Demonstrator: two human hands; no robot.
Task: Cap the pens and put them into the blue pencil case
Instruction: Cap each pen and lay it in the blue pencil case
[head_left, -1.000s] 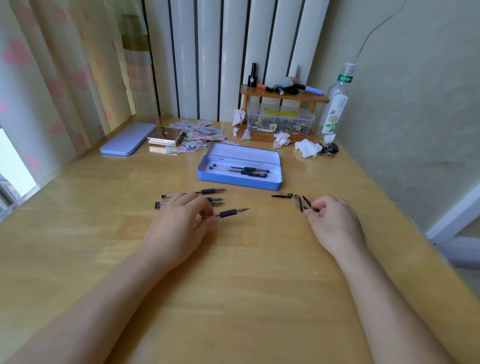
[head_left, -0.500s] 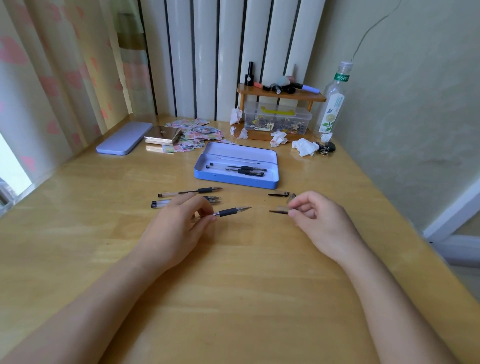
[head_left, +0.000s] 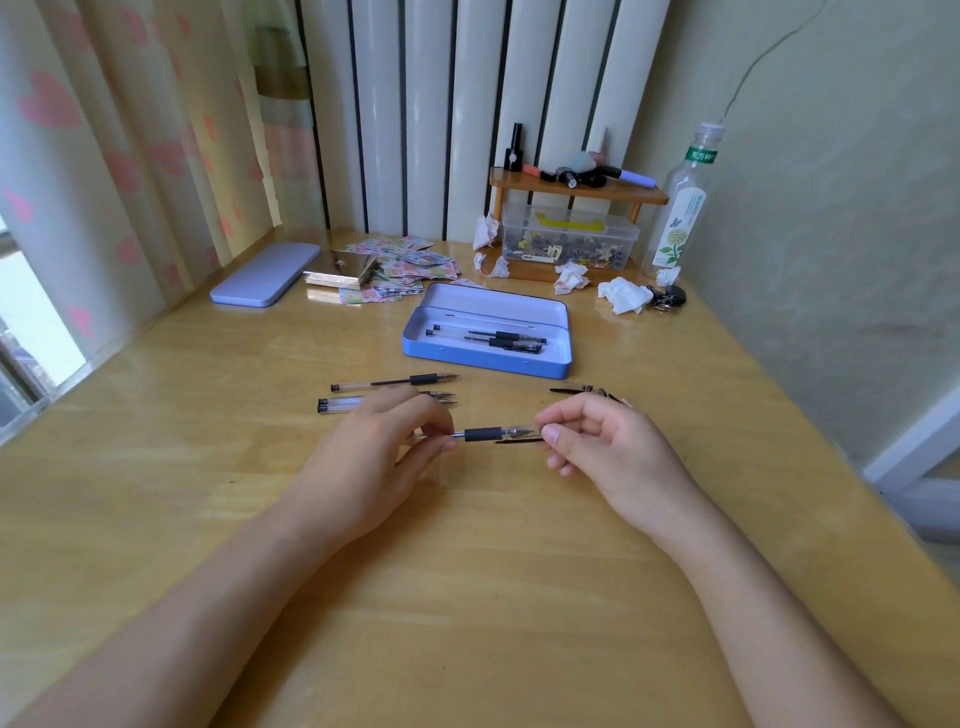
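My left hand (head_left: 379, 457) grips the barrel of a clear pen with a black grip (head_left: 483, 434), held level above the table. My right hand (head_left: 597, 447) pinches a clear cap with a black clip (head_left: 522, 435), which sits over the pen's tip. The open blue pencil case (head_left: 485, 361) lies beyond, with a few capped pens (head_left: 493, 338) inside. Uncapped pens (head_left: 395, 384) lie on the table behind my left hand. Loose caps (head_left: 571, 388) lie behind my right hand.
The case's lid (head_left: 265, 275) lies at the far left by the curtain. Stickers and a shiny box (head_left: 343, 270) sit behind the case. A small wooden shelf (head_left: 571, 192), a plastic box, crumpled tissues (head_left: 623, 293) and a bottle (head_left: 680, 208) stand at the back right.
My right hand picked a cap from the table and carried it left to the pen tip. My left hand raised the pen slightly toward it.
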